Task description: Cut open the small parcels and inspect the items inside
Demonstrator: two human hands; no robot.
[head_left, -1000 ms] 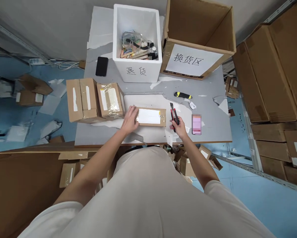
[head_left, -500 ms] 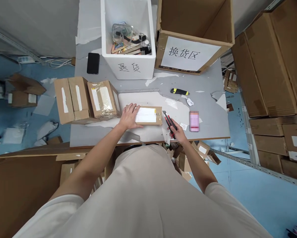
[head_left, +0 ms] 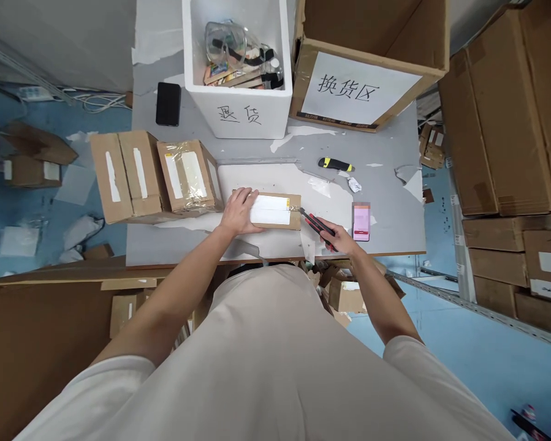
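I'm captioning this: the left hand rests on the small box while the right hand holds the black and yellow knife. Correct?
Not the knife: the head view shows the right hand holding the black and red knife. The left hand does rest on the small box.

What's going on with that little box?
A person's left hand rests on the left end of the small cardboard box on the table. The right hand holds a red-and-black utility knife, its tip at the box's taped right end. Whether it touches is hard to tell. A yellow-and-black utility knife lies farther back.
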